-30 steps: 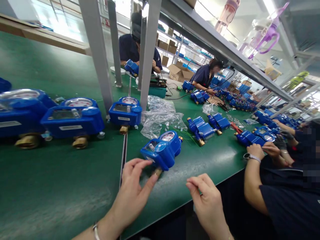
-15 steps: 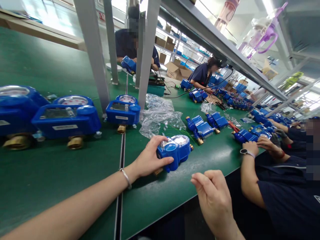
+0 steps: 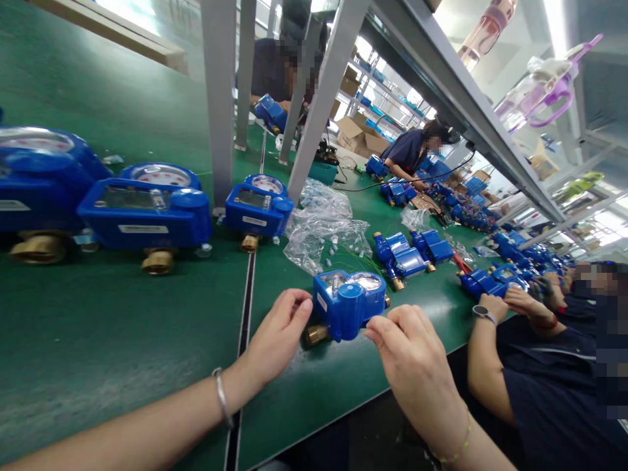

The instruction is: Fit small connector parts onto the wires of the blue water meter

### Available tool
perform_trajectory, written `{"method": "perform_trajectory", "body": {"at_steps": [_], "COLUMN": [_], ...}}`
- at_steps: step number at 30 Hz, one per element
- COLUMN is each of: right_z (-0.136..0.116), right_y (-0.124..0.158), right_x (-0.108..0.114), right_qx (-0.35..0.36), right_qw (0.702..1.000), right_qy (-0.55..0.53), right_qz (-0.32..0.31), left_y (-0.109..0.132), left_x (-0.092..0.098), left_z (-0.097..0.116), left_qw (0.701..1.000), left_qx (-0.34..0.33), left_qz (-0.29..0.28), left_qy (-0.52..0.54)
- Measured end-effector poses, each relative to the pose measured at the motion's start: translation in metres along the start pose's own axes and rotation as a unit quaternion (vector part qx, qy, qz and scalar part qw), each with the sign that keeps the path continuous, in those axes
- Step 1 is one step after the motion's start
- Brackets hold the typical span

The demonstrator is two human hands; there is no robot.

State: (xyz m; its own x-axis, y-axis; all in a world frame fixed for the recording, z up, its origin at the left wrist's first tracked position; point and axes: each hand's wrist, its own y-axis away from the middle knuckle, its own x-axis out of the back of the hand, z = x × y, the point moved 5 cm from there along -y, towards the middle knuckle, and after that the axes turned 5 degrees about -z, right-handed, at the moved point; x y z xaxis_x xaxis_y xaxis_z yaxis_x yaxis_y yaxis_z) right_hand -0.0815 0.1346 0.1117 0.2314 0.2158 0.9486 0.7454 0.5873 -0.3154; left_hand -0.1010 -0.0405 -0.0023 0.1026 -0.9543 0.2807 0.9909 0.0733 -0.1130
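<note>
A blue water meter [image 3: 349, 304] with a round clear dial and brass ends stands on the green bench between my hands. My left hand [image 3: 282, 330] is at its left side, the thumb and index finger drawn together by the casing edge; what they hold, if anything, is hidden. At the lower right of the meter, my right hand [image 3: 415, 356] is closed in a pinch, fingertips close to the casing. Anything in that pinch is too small to make out. Behind the meter lie thin green wires [image 3: 373, 261] and small clear seals [image 3: 333, 247] beside a crumpled plastic bag [image 3: 304, 239].
Several blue meters line the left, the nearest upright one [image 3: 258, 208] by the grey metal posts [image 3: 321, 98]. Two more meters [image 3: 398, 256] lie at the back right. A co-worker's hand [image 3: 493, 306] works on a meter at right. A shelf beam [image 3: 441, 65] crosses overhead.
My left hand has let go of the meter's top and moved to its left side. My right hand has moved up and left, close to the meter. The camera view has shifted.
</note>
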Motion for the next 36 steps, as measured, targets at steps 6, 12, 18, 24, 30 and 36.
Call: {"method": "perform_trajectory", "body": {"at_steps": [6, 12, 18, 24, 30, 36], "right_z": [-0.003, -0.005, -0.009, -0.010, -0.012, -0.016], "right_y": [-0.003, -0.009, -0.014, -0.015, -0.019, -0.022], "right_x": [-0.005, -0.005, -0.009, -0.005, -0.003, -0.004], "right_qx": [0.004, 0.004, 0.014, 0.014, 0.019, 0.035], "right_qw": [0.999, 0.998, 0.996, 0.994, 0.991, 0.990], "right_qy": [0.023, 0.037, 0.053, 0.064, 0.082, 0.088], "right_qz": [-0.026, -0.046, -0.076, -0.086, -0.103, -0.102], "left_y": [0.030, 0.027, 0.029, 0.031, 0.033, 0.037], "left_x": [-0.027, -0.030, -0.028, -0.028, -0.027, -0.029], "left_z": [-0.006, -0.011, -0.008, -0.010, -0.005, -0.004], "left_qw": [0.988, 0.985, 0.985, 0.985, 0.985, 0.984], "left_qx": [0.041, 0.036, 0.006, -0.006, -0.019, -0.036], "left_qz": [-0.143, -0.163, -0.172, -0.172, -0.168, -0.172], "left_qy": [0.047, 0.038, 0.022, 0.018, 0.023, 0.023]}}
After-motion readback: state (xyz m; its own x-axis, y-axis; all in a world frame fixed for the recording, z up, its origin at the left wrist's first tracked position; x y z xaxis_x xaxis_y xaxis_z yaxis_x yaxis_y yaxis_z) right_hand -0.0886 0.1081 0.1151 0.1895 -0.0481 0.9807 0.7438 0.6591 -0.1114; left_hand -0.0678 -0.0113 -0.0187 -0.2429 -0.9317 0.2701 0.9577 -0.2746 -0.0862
